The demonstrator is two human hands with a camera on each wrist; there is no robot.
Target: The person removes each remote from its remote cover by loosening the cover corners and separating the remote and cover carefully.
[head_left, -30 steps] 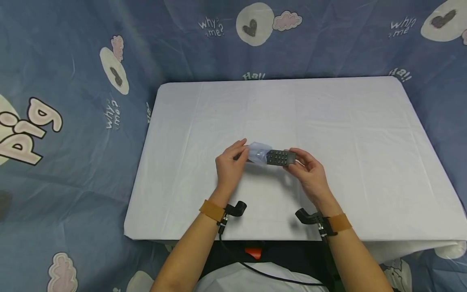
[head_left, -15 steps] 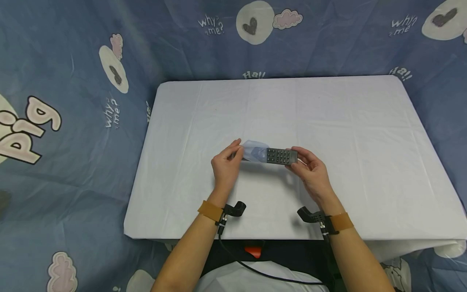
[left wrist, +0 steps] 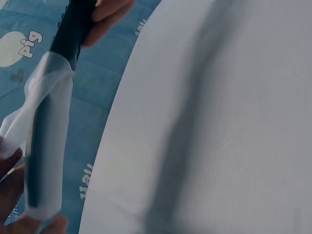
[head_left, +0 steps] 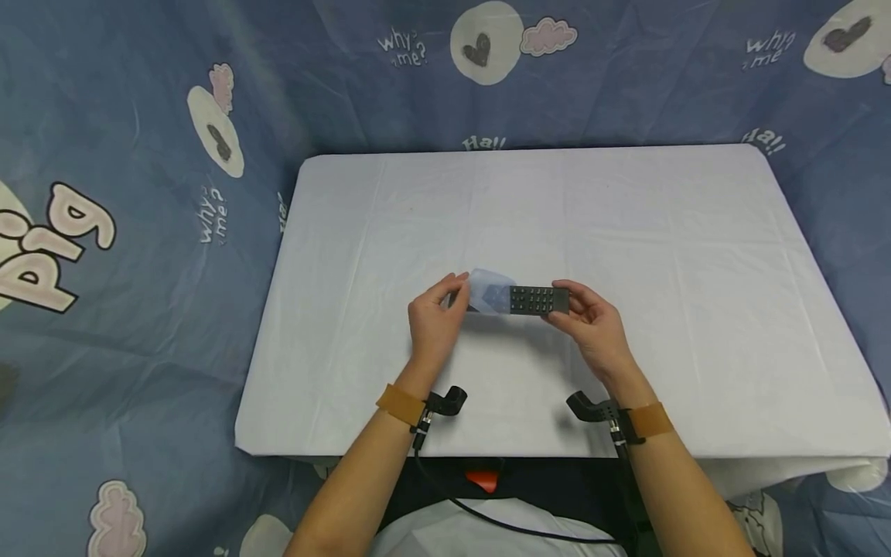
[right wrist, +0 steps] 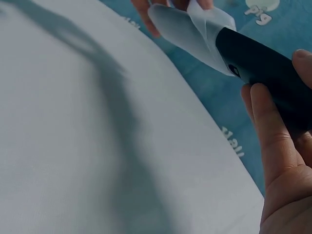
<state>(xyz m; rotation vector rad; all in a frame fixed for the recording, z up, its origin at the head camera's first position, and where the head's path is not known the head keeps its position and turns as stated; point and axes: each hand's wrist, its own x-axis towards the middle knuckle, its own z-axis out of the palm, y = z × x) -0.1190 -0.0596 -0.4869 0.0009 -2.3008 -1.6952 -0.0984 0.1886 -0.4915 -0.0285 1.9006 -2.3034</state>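
A black remote control (head_left: pixel 539 300) with rows of small buttons is held crosswise above the table between my hands. Its left part lies inside a translucent plastic sleeve (head_left: pixel 490 292), while the right part is bare. With thumb and fingers my left hand (head_left: pixel 436 317) pinches the sleeve near its left end; in the left wrist view the sleeve (left wrist: pixel 53 122) looks loose and bunched on one side. The remote's bare end is gripped by my right hand (head_left: pixel 592 325), and the right wrist view shows fingers (right wrist: pixel 270 126) along the remote's dark underside (right wrist: pixel 263 63).
Under the hands spreads a table (head_left: pixel 557 209) with a white cloth. Blue printed fabric (head_left: pixel 160 309) hangs behind it and to the left. A black cable (head_left: pixel 515 527) runs from the left wrist camera (head_left: pixel 445 401) across the person's lap.
Over the last second more of the remote's buttons have come out of the sleeve. The left hand shifted left, then slightly back right; the right hand moved slightly right.
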